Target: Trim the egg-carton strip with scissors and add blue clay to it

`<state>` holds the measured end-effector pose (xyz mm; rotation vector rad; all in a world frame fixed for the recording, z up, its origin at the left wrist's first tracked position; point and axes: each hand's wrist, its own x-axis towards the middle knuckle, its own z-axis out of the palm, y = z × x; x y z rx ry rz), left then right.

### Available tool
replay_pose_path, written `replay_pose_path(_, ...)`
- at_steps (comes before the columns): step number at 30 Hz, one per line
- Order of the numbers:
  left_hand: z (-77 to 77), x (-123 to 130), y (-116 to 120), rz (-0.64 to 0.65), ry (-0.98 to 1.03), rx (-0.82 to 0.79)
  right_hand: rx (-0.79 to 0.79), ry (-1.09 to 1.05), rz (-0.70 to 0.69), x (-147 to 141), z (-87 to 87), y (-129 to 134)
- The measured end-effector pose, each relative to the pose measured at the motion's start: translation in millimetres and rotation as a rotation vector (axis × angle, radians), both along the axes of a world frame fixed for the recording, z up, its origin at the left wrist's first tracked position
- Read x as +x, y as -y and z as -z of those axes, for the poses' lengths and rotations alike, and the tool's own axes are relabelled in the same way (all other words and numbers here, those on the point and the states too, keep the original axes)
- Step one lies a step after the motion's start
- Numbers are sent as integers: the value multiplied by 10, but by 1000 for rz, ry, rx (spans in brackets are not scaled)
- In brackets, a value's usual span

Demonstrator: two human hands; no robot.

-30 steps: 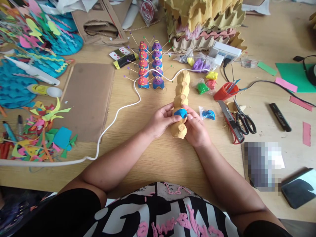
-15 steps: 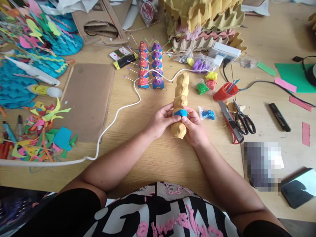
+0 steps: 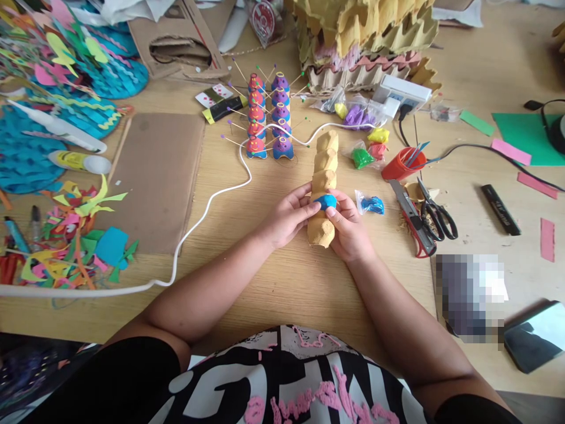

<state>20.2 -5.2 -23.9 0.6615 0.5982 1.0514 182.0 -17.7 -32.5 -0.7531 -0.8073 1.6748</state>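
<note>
Between my hands is a yellow egg-carton strip (image 3: 325, 160) with several bumps, running away from me. A patch of blue clay (image 3: 326, 202) covers part of one bump near its lower end. My left hand (image 3: 286, 217) grips the strip from the left, its thumb on the edge of the clay. From the right my right hand (image 3: 350, 227) holds the same strip, with its thumb against the lower right of the clay. Just right of that hand lies a small bag of blue clay (image 3: 372, 204).
Two rows of painted carton figures (image 3: 281, 115) with pins stand beyond, crossed by a white cable (image 3: 213, 194). Paper scraps and brown cardboard (image 3: 156, 176) lie left. Rightward are a red cup (image 3: 399, 165), a cutter (image 3: 412, 218), scissors (image 3: 435, 215) and a phone (image 3: 536, 335).
My left thumb has shifted slightly right and up onto the blue clay's edge. The strip has moved very slightly to the right. Both hands still hold it.
</note>
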Motion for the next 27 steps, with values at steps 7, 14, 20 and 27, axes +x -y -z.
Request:
replay_pose_path(7, -10, 16, -1, -46, -65, -15, -7, -19, -4, 10, -43, 21)
replay_pose_path(14, -61, -3, 15, 28, -11, 33, -41, 12, 18, 18, -36, 10)
replay_pose_path(20, -53, -7, 28, 0, -5, 0, -75, -8, 21, 30, -50, 5)
replay_pose_path(27, -71, -13, 13, 3, -1, -25, -49, -32, 0, 21, -82, 14)
